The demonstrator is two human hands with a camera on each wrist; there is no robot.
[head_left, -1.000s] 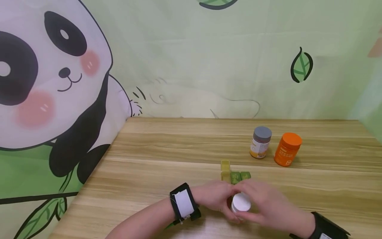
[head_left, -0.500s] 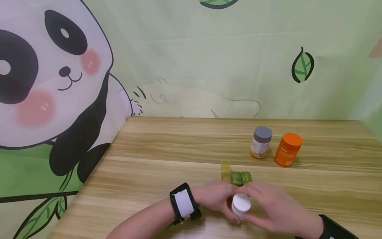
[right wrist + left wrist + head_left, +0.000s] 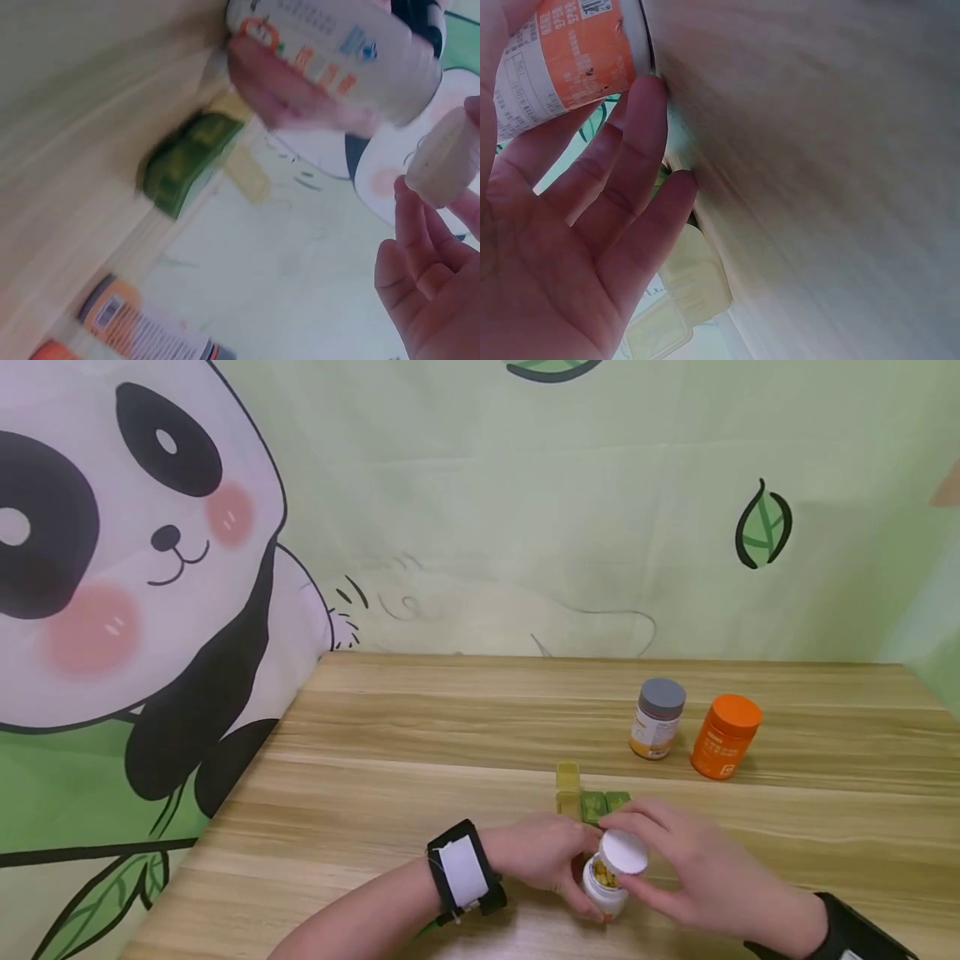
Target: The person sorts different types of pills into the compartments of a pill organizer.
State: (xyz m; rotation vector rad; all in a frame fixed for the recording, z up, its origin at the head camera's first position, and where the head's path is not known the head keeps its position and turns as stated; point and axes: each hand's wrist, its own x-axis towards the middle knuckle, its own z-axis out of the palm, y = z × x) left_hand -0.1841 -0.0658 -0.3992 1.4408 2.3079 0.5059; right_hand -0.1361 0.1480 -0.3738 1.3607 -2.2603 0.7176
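Observation:
My left hand (image 3: 536, 857) grips a white pill bottle (image 3: 602, 897) near the front of the table. Small yellow pills (image 3: 602, 873) show in its uncovered mouth. Between thumb and fingers, my right hand (image 3: 701, 877) pinches the white cap (image 3: 623, 852), raised just off the bottle and tilted over its right side. In the right wrist view a gap separates the cap (image 3: 444, 159) from the bottle (image 3: 337, 60). An orange and white label (image 3: 585, 56) faces the left wrist camera. Just beyond the hands lies a pill organizer (image 3: 594, 807) with green compartments and a raised yellow lid (image 3: 567, 776); the hands partly hide it.
A bottle with a grey lid (image 3: 657, 718) stands farther back on the wooden table (image 3: 420, 727), to the right. Close beside it is an orange jar (image 3: 725, 737). A panda-printed cloth backdrop (image 3: 480, 527) rises behind the table.
The white cap was on the bottle earlier; my right hand has lifted it off, up and to the right, exposing the pills. My left hand has stayed in place round the bottle.

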